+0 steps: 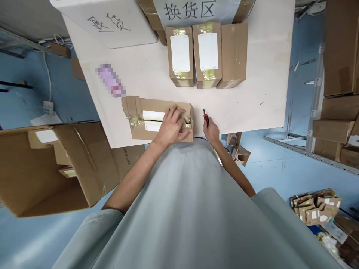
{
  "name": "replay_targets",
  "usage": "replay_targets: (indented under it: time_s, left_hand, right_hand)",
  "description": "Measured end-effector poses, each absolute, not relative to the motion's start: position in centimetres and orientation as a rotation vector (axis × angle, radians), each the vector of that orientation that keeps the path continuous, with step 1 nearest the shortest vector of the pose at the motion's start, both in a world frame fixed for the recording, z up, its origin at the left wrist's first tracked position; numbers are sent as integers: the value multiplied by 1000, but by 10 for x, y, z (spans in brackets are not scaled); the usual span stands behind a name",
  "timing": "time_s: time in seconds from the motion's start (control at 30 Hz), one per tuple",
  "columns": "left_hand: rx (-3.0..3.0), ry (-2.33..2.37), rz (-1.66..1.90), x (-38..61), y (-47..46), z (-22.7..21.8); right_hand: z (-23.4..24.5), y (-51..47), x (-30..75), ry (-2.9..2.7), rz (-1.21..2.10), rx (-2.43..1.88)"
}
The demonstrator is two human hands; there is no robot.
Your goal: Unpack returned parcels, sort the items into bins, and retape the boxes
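Observation:
A cardboard box (159,132) with a white label cut through along the middle lies near the table's front edge. Across its right half is my left hand (173,125), its bent fingers gripping the top beside a slit in the taped seam; the thumb rests nearer to me. The flaps at the slit stand slightly apart, and what lies inside is hidden. Just right of the box, my right hand (211,130) is closed around a red and black utility knife (206,118), its tip pointing away from me and apart from the box.
Three closed cardboard boxes (209,56) stand at the back of the white table (263,74). Beside them is a white container (112,26) with handwriting. A blurred purple item (110,80) lies at left. A large open carton (84,160) stands left of the table; shelved boxes (336,112) are at right.

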State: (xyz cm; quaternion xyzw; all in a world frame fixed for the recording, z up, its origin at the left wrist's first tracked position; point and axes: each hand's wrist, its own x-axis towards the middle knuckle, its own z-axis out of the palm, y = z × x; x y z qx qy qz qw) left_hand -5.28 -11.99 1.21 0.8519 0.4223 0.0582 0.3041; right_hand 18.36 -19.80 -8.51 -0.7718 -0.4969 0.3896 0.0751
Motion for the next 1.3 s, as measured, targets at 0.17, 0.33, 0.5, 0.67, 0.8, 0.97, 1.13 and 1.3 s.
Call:
replay_targets:
  time_s: [0.17, 0.33, 0.5, 0.67, 0.8, 0.97, 1.13, 1.3]
  left_hand:
    - [2216, 1159, 96, -40, -122, 29]
    - [2193, 1207, -16, -40, -123, 38]
    - [2139, 1128, -58, -46, -117, 26]
    - [1974, 1192, 14, -48, -122, 16]
    - [1931, 1228, 108, -52, -138, 30]
    - [1936, 1198, 202, -58, -143, 53]
    - [1960, 1128, 250, -54, -125, 60]
    - [2005, 1020, 250, -61, -121, 74]
  right_hand:
    - [-96, -174, 195, -1606, 993, -2476]
    - [-65, -160, 187, -1505, 1136, -2075]
    - [-30, -136, 152, -1560, 1229, -1974]
    - [-23, -123, 138, -1798, 1195, -2063]
    - [-21, -127, 138, -1948, 1195, -2057]
    - [-21, -122, 140, -1986, 1147, -2070]
    - [-21, -99, 147, -2022, 1091, -2060]
    - [-16, -76, 150, -2042, 986, -2112]
